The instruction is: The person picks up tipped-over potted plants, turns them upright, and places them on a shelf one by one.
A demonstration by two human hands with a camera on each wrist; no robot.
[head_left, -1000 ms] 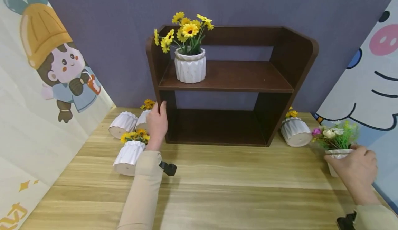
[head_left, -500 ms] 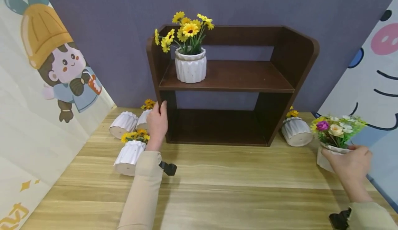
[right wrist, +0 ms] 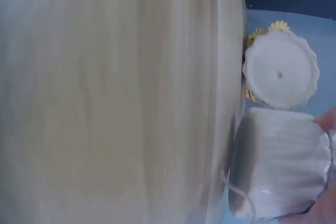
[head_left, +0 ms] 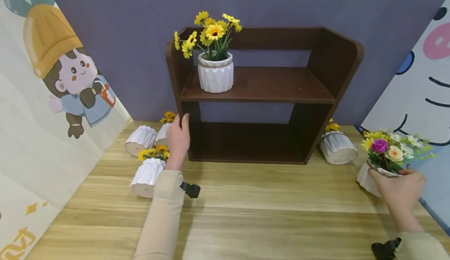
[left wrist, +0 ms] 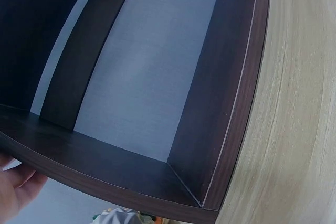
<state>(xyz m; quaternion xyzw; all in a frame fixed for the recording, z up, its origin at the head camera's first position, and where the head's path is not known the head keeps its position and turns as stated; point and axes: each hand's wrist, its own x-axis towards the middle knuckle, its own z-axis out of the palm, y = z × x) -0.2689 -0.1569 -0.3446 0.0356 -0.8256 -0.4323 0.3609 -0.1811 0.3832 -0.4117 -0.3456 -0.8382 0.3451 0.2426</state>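
My left hand (head_left: pixel 178 140) grips the left side panel of a dark brown two-tier shelf (head_left: pixel 270 84), thumb at its front edge. In the left wrist view, fingers (left wrist: pixel 29 184) show against the panel's outer side. At the right, my right hand (head_left: pixel 402 191) holds a white fluted flowerpot (head_left: pixel 367 180) by its rim. Purple, cream, white and yellow artificial flowers (head_left: pixel 393 150) fill it, and it leans with its top to the right. Its white side (right wrist: pixel 283 161) shows close up in the right wrist view. A pot of yellow daisies (head_left: pixel 215 74) stands upright on the shelf's upper board.
Several white pots with orange-yellow flowers lie on their sides left of the shelf, the nearest pot (head_left: pixel 147 178) by my left forearm. Another tipped pot (head_left: pixel 338 148) lies right of the shelf. A wooden tabletop (head_left: pixel 267 205) spreads in front; a grey-purple wall (head_left: pixel 281 2) stands behind.
The held flowerpot has shifted slightly left and turned, so its flowers face the head camera and lean rightward. My left hand keeps its place on the shelf panel.
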